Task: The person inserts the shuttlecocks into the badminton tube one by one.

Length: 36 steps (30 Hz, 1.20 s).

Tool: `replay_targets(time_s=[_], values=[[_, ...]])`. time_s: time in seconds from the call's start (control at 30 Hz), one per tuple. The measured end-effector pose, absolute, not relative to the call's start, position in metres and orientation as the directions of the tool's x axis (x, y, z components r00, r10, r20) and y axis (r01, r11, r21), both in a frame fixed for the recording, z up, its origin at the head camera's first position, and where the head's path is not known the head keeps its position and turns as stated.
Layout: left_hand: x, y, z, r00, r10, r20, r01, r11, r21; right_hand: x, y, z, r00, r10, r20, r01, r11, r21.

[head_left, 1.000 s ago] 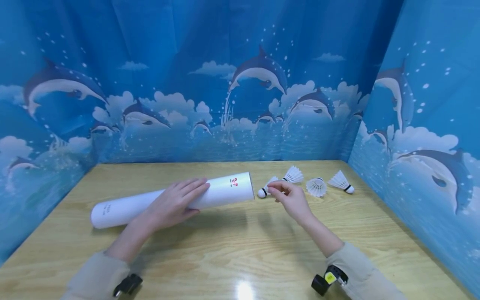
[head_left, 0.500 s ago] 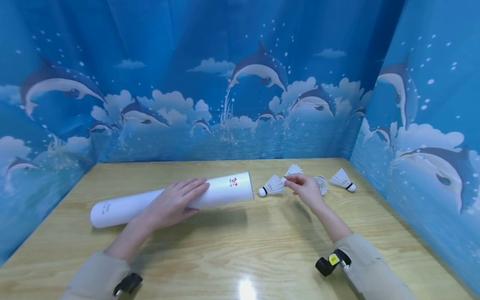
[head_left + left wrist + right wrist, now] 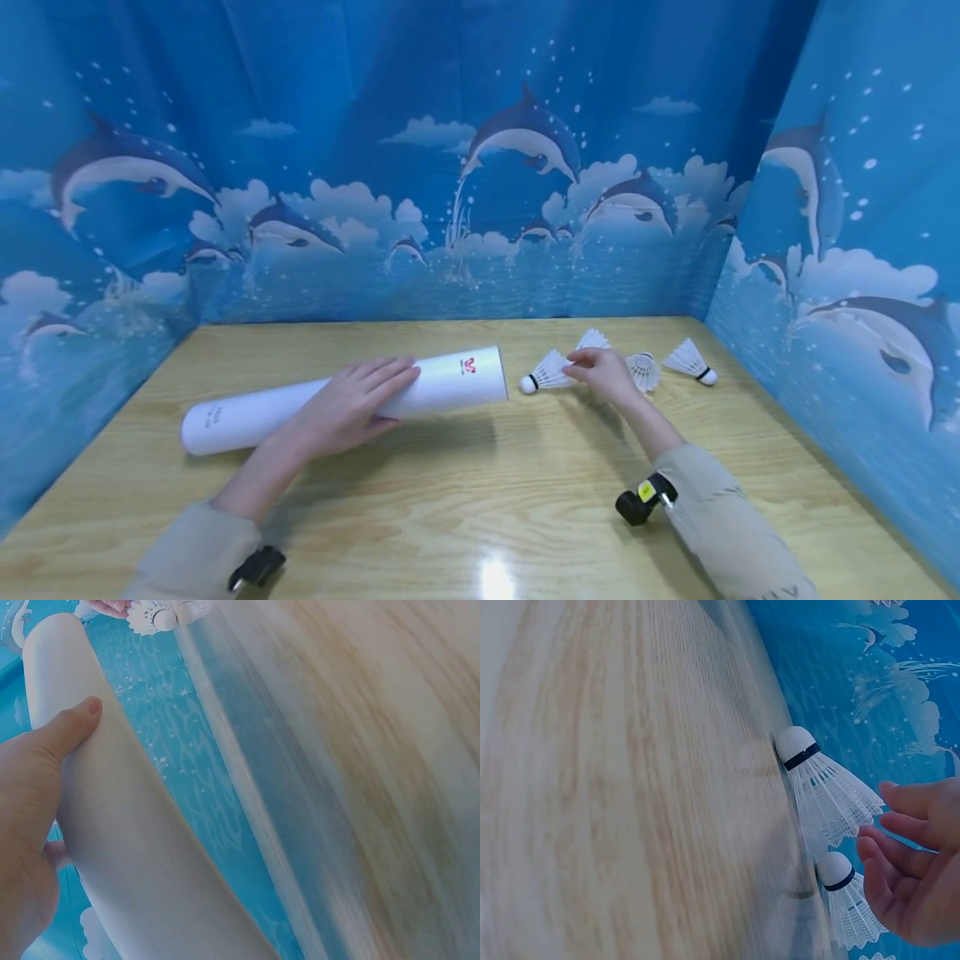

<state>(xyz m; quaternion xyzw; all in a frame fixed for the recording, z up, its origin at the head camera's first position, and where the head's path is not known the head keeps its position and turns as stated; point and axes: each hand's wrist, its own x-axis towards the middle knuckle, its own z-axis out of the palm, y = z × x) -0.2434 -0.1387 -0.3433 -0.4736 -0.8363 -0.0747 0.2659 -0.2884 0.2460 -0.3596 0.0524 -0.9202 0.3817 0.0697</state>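
My left hand [image 3: 348, 410] grips a long white shuttlecock tube [image 3: 457, 379] around its middle. A small red logo marks the tube's right end, which is raised over the table, with a shadow below. In the left wrist view the thumb [image 3: 79, 724] lies along the tube. My right hand [image 3: 603, 375] is at a white shuttlecock [image 3: 547, 372] lying with its cork toward the tube. Seen from the right wrist, its loosely bent fingers [image 3: 911, 825] have their tips right at the feather edge of that shuttlecock [image 3: 829, 799].
Behind the right hand lies another shuttlecock [image 3: 593, 339], partly covered by it. A third shuttlecock [image 3: 643, 372] shows its open skirt, and one more shuttlecock [image 3: 688, 360] lies farther right. A blue dolphin curtain [image 3: 337, 167] borders the wooden table [image 3: 420, 517].
My right hand has moved right from the near shuttlecock's cork side to its skirt edge, then slightly back left. The left hand and the tube have stayed in place.
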Motion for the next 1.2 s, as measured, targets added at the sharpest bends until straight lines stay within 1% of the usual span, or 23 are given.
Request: replay_targets(time_s=[0.17, 0.5, 0.8, 1.0, 1.2], values=[[-0.244, -0.139, -0.344, -0.411, 0.754, 0.513, 0.833, 0.539, -0.124, -0.291, 0.245, -0.365, -0.991, -0.057, 0.124, -0.128, 0.703, -0.7], [-0.244, -0.138, -0.346, -0.421, 0.756, 0.5, 0.829, 0.545, -0.126, -0.287, 0.243, -0.365, -0.986, -0.124, 0.109, -0.164, 0.644, -0.747], [-0.244, -0.137, -0.347, -0.437, 0.766, 0.471, 0.825, 0.55, -0.129, -0.269, 0.243, -0.351, -0.975, -0.154, 0.159, -0.221, 0.665, -0.714], [-0.245, -0.137, -0.349, -0.448, 0.767, 0.459, 0.821, 0.557, -0.129, -0.255, 0.243, -0.339, -0.973, -0.162, 0.163, -0.23, 0.643, -0.731], [-0.245, -0.138, -0.351, -0.448, 0.77, 0.454, 0.823, 0.554, -0.126, -0.242, 0.236, -0.328, -0.967, -0.153, 0.203, -0.254, 0.628, -0.736]])
